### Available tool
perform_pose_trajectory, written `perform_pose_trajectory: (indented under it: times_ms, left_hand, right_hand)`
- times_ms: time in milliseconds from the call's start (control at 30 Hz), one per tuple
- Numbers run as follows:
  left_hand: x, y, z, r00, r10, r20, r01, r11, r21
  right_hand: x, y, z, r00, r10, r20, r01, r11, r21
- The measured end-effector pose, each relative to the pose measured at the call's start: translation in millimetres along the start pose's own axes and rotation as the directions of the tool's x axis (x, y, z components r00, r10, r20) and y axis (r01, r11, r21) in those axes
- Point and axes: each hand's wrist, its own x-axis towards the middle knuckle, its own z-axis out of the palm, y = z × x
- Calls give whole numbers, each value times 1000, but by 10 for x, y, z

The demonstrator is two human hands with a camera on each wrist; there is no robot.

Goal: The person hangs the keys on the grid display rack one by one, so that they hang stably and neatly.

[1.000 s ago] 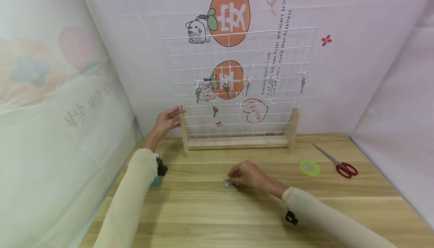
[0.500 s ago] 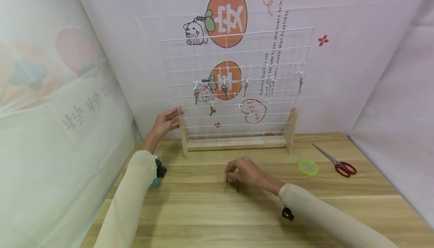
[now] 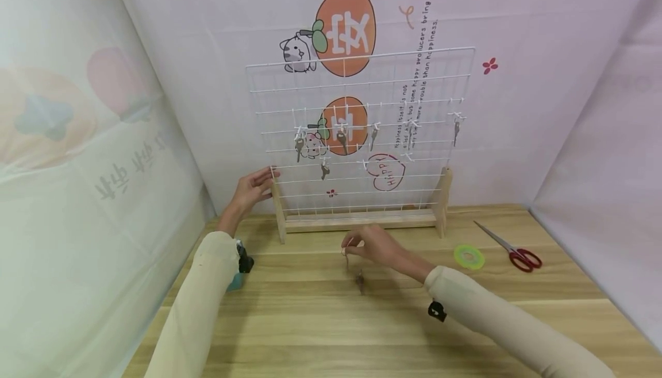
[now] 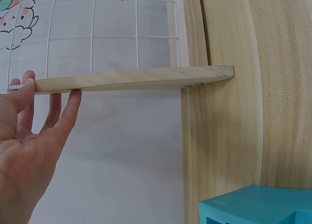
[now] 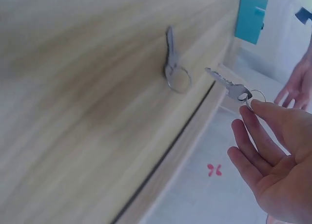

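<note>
My right hand point(image 3: 374, 244) pinches a key ring between thumb and finger, and a silver key point(image 5: 235, 90) dangles from it above the table. A second key with its ring point(image 5: 171, 63) lies on the wood below that hand. My left hand point(image 4: 34, 146) grips the top of the wooden side post point(image 4: 136, 79) of a white wire grid rack point(image 3: 362, 180), thumb on one side and fingers on the other. Several keys, such as the one at the far left point(image 3: 299, 149), hang from white hooks on the grid.
Red-handled scissors point(image 3: 523, 258) and a yellow-green ring-shaped disc point(image 3: 469, 257) lie on the right of the wooden table point(image 3: 310, 332). A teal box point(image 4: 253, 204) stands near the left forearm. Printed white cloth point(image 3: 217, 79) surrounds the table's back and sides.
The right hand has lifted one key off the table and moved it slightly toward the rack. A second key now shows on the wood. My left hand keeps its hold on the post.
</note>
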Motion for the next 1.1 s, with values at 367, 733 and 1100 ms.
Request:
perform_pose_trajectory:
  times_ms: [367,733,1100]
  left_hand:
    - [-14,-17,-13,999,53,6,-53,999,10]
    - [8,-14,-9,1000,16,2,-16,1000,8]
    - [3,-5,-12,1000,15,11,-15,1000,7]
  right_hand:
    - [133,16,-516,998,31,-58,-32,999,-32]
    - [323,-18,-1064,982,60,-180,-64,998,-20]
    - [476,67,-1381,947,152,-281,-157,988,8]
